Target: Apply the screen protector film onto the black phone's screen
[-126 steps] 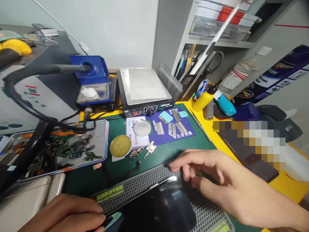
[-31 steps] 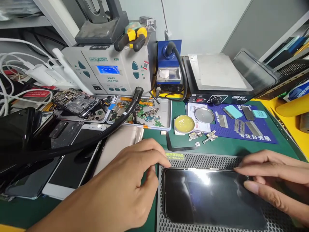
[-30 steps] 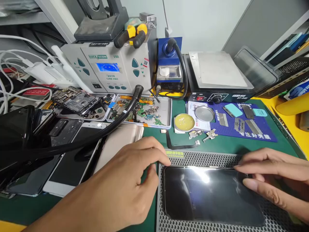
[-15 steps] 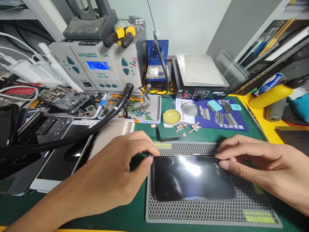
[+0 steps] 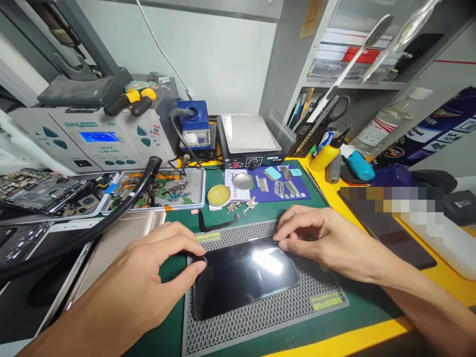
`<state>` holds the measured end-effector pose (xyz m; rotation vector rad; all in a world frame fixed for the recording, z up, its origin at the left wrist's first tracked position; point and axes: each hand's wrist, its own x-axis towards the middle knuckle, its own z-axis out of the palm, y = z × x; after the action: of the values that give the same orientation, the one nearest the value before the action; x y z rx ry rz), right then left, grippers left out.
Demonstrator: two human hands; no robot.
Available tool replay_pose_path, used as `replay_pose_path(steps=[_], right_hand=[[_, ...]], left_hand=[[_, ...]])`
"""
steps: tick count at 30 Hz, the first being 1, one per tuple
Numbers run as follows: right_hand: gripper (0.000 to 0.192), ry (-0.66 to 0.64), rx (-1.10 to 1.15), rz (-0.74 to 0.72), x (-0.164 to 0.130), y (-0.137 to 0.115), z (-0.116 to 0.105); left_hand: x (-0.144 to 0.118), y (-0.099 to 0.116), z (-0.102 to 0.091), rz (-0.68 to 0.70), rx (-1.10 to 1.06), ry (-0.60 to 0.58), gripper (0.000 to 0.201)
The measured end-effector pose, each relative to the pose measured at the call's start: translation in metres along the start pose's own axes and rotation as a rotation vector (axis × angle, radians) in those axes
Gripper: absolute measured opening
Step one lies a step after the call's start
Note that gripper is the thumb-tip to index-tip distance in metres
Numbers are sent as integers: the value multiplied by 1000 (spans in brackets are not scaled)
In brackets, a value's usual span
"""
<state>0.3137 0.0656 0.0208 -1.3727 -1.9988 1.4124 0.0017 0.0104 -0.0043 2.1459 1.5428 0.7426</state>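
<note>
A black smartphone [image 5: 245, 277] lies screen up on a grey honeycomb mat [image 5: 253, 332], with a bright light reflected in its glass. At its upper left corner, the thumb and index finger of my left hand [image 5: 156, 277] pinch the edge. My right hand [image 5: 316, 238] does the same at the upper right corner, its fingers curled with the thumb near the glass. Whether either hand lifts the phone cannot be made out. Just beyond the mat lie a black flex cable [image 5: 211, 221], small metal parts [image 5: 250, 205] and an open tin of yellow paste [image 5: 218, 196].
Behind stand a hot-air station [image 5: 104, 139], a soldering iron holder [image 5: 195, 124] and a heating plate [image 5: 249, 136]. A black hose [image 5: 122, 210] crosses the left over several phones and a parts tray [image 5: 201, 186]. At right are a yellow bottle [image 5: 327, 153] and a dark phone [image 5: 394, 233].
The camera view has swung right, so the scene sits further left and more of the right side shows. Both hands stay at the phone's upper corners.
</note>
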Motion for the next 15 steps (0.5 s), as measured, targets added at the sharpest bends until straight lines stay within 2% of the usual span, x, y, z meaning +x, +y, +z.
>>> replay_pose_path(steps=[11, 13, 15], right_hand=[[10, -8, 10, -68, 1, 3, 1], [12, 3, 6, -85, 1, 2, 1], [12, 24, -9, -111, 0, 1, 1]], left_hand=[[-3, 1, 0, -145, -124, -171, 21], [-4, -1, 2, -132, -135, -190, 24], [-4, -7, 4, -81, -120, -155, 26]])
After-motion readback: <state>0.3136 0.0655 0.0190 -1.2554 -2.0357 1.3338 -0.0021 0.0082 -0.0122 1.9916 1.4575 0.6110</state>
